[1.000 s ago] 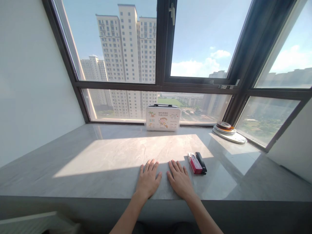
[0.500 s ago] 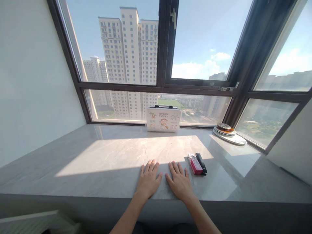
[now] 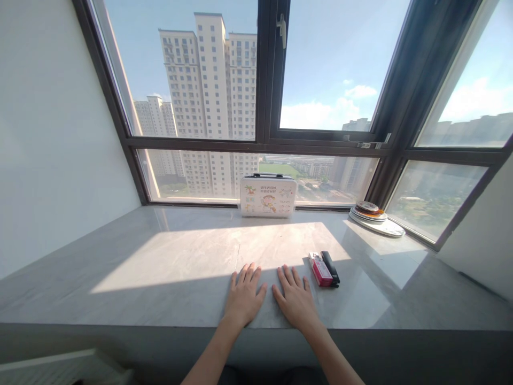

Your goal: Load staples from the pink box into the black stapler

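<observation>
My left hand lies flat, palm down, on the grey marble-look windowsill, its fingers spread and holding nothing. Beside it, my right hand rests the same way, also holding nothing. Just right of my right hand is a small pink-and-white box. A black stapler lies against the box's right side. Farther back, a white case with cartoon prints and a dark handle stands upright near the window, apart from both hands.
A stack of plates sits in the back right corner of the sill. Dark window frames border the back, and a white wall rises at left. A pale slatted object is below the sill's front edge at lower left.
The view has shifted and tilted very slightly. Both hands and the things on the sill stay in place.
</observation>
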Tool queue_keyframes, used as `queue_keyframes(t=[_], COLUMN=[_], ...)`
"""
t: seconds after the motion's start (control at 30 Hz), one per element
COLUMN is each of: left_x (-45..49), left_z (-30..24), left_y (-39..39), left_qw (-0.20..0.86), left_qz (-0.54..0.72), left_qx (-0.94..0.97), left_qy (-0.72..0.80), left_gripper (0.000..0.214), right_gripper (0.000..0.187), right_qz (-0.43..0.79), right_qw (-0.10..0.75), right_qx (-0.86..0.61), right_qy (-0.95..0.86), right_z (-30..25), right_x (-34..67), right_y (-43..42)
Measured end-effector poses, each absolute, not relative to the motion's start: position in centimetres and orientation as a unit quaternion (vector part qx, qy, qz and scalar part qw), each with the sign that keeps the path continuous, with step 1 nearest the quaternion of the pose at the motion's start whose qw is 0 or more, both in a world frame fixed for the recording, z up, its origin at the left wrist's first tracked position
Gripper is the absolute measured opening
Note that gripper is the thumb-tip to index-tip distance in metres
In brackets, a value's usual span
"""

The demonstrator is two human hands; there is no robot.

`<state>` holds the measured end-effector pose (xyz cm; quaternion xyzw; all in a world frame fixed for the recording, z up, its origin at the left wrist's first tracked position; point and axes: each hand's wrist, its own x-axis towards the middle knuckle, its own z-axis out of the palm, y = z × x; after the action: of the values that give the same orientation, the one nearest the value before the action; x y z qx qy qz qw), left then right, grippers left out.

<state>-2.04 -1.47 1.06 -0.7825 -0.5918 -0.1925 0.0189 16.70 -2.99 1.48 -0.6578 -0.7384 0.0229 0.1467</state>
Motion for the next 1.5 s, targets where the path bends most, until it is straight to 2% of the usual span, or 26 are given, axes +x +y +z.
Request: queue_keyframes(t=[1.5], left_x=[-2.27], left_z=[1.36], left_y=[-1.76], left_qw=[0.015], left_qz=[-0.193], left_qx=[-0.788], left_qy=[-0.584], left_gripper=[0.054], right_gripper=[0.064], right_qz=[0.025], right_qw=[0.130], right_qx=[-0.666], right_qy=[-0.734], right_z=[2.16], right_x=[16.69], right_y=[-3.36])
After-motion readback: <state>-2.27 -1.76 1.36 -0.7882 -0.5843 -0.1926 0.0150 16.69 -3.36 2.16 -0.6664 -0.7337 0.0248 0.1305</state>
